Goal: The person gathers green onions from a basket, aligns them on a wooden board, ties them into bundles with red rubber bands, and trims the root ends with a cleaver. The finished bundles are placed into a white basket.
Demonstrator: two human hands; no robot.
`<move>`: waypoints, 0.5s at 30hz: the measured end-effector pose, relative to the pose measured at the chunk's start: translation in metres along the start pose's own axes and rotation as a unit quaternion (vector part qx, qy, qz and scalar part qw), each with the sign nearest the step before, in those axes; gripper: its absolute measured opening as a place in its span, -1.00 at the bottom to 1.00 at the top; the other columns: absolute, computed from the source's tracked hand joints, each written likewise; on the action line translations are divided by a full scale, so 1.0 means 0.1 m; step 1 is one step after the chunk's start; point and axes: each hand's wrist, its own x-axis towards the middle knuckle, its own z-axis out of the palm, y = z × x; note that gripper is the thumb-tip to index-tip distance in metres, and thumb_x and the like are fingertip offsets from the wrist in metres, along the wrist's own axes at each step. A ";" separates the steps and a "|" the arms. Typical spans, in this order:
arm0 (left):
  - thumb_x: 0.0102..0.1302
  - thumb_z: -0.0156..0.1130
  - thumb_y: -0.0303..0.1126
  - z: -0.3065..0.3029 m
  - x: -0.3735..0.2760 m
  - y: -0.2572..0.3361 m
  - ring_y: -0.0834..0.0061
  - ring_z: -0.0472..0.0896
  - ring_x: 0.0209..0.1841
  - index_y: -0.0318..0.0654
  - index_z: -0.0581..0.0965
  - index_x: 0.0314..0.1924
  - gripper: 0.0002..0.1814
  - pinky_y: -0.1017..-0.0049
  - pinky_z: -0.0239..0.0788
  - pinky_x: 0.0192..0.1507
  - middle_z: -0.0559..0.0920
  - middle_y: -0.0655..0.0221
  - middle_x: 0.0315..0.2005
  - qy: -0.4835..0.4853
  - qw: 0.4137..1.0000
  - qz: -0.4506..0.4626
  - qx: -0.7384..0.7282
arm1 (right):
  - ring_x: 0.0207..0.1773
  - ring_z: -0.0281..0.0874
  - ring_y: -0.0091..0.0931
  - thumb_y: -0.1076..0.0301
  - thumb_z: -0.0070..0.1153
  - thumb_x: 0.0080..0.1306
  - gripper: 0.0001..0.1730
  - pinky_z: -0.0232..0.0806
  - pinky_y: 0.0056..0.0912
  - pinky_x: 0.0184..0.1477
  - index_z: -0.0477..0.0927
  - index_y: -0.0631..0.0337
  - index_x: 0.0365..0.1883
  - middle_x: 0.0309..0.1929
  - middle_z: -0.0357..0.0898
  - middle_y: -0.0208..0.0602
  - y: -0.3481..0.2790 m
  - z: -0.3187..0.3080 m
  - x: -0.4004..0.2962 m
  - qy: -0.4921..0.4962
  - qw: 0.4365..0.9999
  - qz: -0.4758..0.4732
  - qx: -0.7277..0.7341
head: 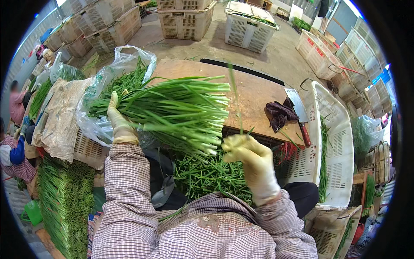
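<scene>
My left hand (120, 121), in a pale glove, grips a thick bunch of green flowering-chive-like stalks (171, 110). The pale cut ends fan out to the right, over the edge of a wooden board (194, 69). My right hand (249, 162), also gloved, is raised just right of those ends with its fingers curled. A single blurred green stalk (235, 94) stands up from its fingertips. Below both hands, loose green trimmings (210, 174) lie heaped at my lap. Behind the bunch, an open plastic bag (97, 121) holds more greens.
On the board's right lie a cleaver (297, 105) and a dark crumpled cloth (280, 113). A white plastic crate (339, 152) with greens inside stands at right. Stacked chives (63, 204) lie lower left. More crates (250, 32) stand beyond; a person (16, 155) sits at far left.
</scene>
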 end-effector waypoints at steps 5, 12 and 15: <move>0.21 0.18 -0.05 0.06 0.00 -0.04 0.26 0.59 -0.33 -0.31 0.54 -0.23 -0.59 0.26 0.52 -0.27 0.61 0.20 -0.33 0.002 1.000 -0.001 0.001 | 0.05 0.45 -0.41 0.32 0.21 0.16 -0.73 0.30 -0.32 0.10 0.63 0.20 -0.16 -0.09 0.56 -0.24 -0.17 -0.24 0.01 0.036 0.922 -0.165 -0.349; 0.24 0.18 -0.10 0.03 0.00 -0.10 0.26 0.60 -0.38 -0.32 0.54 -0.29 -0.64 0.26 0.54 -0.30 0.62 0.24 -0.41 -0.045 0.996 -0.035 -0.067 | 0.34 0.05 -0.10 -0.07 0.26 0.04 -0.41 -0.20 -0.05 0.34 0.56 0.01 0.01 0.18 0.31 0.15 0.21 0.22 0.52 0.013 0.753 -0.279 -0.596; 0.24 0.16 -0.08 0.03 -0.04 -0.02 0.29 0.58 -0.35 -0.32 0.51 -0.24 -0.61 0.27 0.52 -0.27 0.60 0.23 -0.37 -0.030 0.999 -0.008 -0.030 | 0.37 -0.01 -0.16 -0.01 0.28 0.02 -0.50 -0.26 -0.06 0.36 0.61 -0.01 -0.09 0.23 0.30 -0.02 0.27 0.37 0.61 -0.023 0.826 -0.191 -0.529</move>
